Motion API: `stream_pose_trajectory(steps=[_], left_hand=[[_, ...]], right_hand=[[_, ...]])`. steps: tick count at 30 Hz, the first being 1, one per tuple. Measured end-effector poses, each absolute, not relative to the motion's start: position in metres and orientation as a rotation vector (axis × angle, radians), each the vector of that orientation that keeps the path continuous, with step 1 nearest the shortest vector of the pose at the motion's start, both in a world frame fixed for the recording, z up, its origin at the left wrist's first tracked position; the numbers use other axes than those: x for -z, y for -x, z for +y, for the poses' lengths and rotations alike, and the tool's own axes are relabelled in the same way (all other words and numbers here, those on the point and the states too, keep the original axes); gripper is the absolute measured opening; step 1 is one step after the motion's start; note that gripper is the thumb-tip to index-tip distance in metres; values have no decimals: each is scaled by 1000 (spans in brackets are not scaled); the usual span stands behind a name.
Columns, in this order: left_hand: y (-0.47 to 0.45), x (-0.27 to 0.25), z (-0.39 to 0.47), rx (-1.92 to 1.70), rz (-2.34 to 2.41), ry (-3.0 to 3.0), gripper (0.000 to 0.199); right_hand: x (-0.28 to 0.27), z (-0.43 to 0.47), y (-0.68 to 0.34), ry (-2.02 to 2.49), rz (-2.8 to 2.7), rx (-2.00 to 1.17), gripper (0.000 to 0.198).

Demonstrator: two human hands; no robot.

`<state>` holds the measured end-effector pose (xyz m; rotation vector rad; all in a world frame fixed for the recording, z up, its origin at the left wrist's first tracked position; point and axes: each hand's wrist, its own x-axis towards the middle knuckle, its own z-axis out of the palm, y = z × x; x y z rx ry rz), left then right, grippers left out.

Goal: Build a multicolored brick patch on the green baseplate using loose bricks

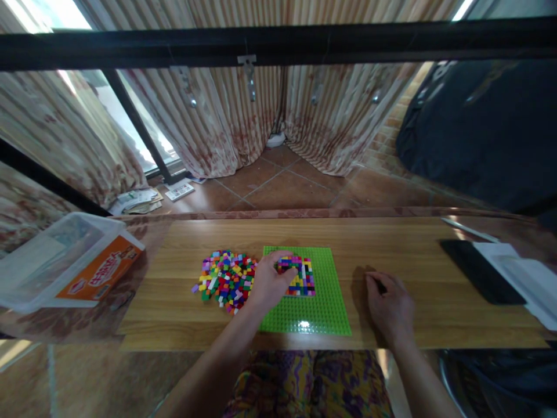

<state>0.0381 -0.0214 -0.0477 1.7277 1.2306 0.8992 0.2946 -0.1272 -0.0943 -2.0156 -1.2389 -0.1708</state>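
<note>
A green studded baseplate (335,302) lies on the wooden board, with a block of small coloured bricks (308,278) built on its upper middle. My left hand (272,281) is over the left side of that block, its thumb and forefinger curved and apart, with bricks showing in the gap. Its other fingers are hidden. To its left spreads a heap of loose toy bricks (226,278) in many colours. My right hand (390,305) rests on the board to the right of the baseplate. Its fingers are curled in, and whatever may be between them is hidden.
The wooden board (174,325) sits on a table. At the left stands a clear plastic tub (82,232) beside an orange and white package (102,273). A black flat object (481,273) and white papers (528,278) lie at the right. A dark metal bar (278,46) crosses beyond the table.
</note>
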Motion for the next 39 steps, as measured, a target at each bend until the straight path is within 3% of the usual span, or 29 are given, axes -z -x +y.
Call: stream_pose_trajectory(steps=[10,18,39], left_hand=[[-44,47,-24,-914,1250,-1666,27],[-33,56,-22,-911,1116,-1714,37],[-64,53,-22,-961,1265,-1643,12]], right_hand=[[92,-127,-293,2012,-1230,176,29],[93,-127,-294,1985,-1242,185,30],[94,-129,-299,2055,-1292,200,31]])
